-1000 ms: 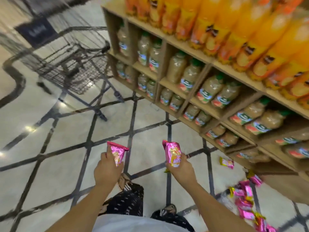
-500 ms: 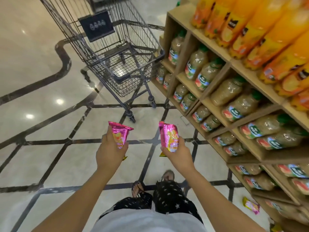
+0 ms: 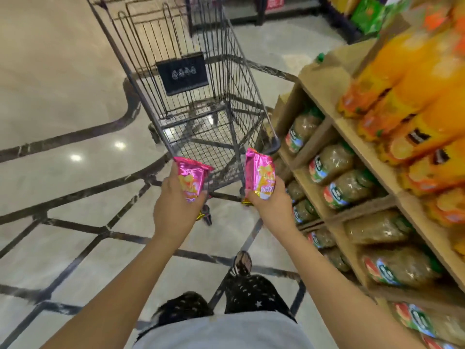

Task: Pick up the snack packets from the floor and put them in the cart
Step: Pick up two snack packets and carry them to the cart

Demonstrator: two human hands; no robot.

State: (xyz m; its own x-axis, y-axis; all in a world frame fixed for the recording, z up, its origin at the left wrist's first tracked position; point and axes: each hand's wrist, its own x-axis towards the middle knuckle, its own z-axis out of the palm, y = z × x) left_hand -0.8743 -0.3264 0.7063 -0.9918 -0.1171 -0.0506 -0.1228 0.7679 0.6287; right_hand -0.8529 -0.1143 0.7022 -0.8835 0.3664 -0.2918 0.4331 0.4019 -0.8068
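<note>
My left hand [image 3: 176, 210] grips a pink snack packet [image 3: 191, 180] upright by its lower half. In my right hand [image 3: 273, 205] is a second pink snack packet [image 3: 260, 172], also upright. Both packets are held out just short of the near end of a dark wire shopping cart [image 3: 191, 102], which stands directly ahead on the marble floor. The cart's basket looks empty, with a dark sign hanging inside its far wall. No packets on the floor are in view.
A wooden shelf unit [image 3: 352, 137] runs along the right, stacked with orange juice bottles [image 3: 415, 96] on top and brownish drink bottles [image 3: 334, 162] below, close to the cart's right side. Open marble floor [image 3: 63, 96] lies to the left. My feet and dark starred trousers [image 3: 241, 290] are below.
I have walked towards the cart: it has come from the upper left to straight ahead and much nearer. The packets on the floor have dropped out of view. Both hands still hold their packets.
</note>
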